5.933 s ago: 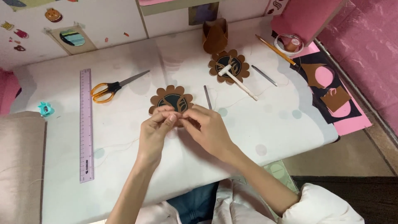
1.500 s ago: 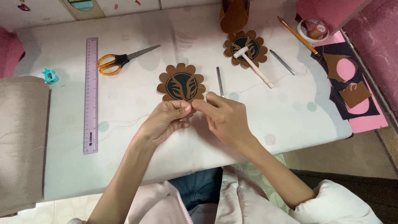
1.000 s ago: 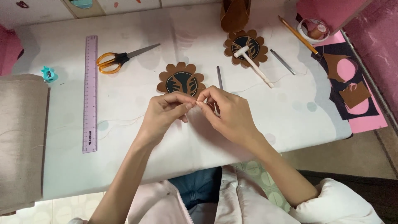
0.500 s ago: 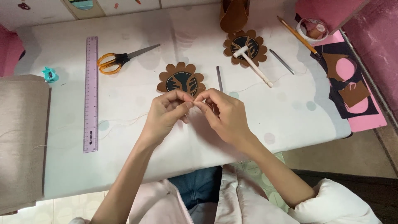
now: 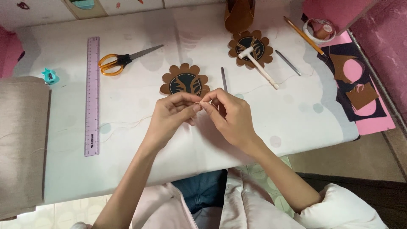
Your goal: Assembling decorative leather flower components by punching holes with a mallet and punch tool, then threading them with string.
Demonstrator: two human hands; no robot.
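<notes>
My left hand [image 5: 171, 116] and my right hand [image 5: 231, 116] meet fingertip to fingertip just above the white table [image 5: 296, 114]. Both pinch a thin pale thread [image 5: 127, 123], which trails off to the left across the table. Whether a needle sits between the fingertips is too small to tell. Just beyond the fingers lies a brown flower-shaped leather piece [image 5: 184, 82] with a dark round centre. A short grey metal tool [image 5: 223, 78] lies to its right.
A second flower-shaped piece [image 5: 250, 46] with a white hammer-like tool [image 5: 259, 66] lies farther back. Orange-handled scissors [image 5: 121, 61], a purple ruler [image 5: 92, 95] and beige cloth [image 5: 21, 140] are at left. Pink and dark sheets with brown cut-outs [image 5: 360, 95], a pencil [image 5: 303, 36] and a tape roll [image 5: 320, 30] are at right.
My hands have come off the lower edge of the flower-shaped piece and drawn a little toward me, and the fingertips now pinch together around the thread.
</notes>
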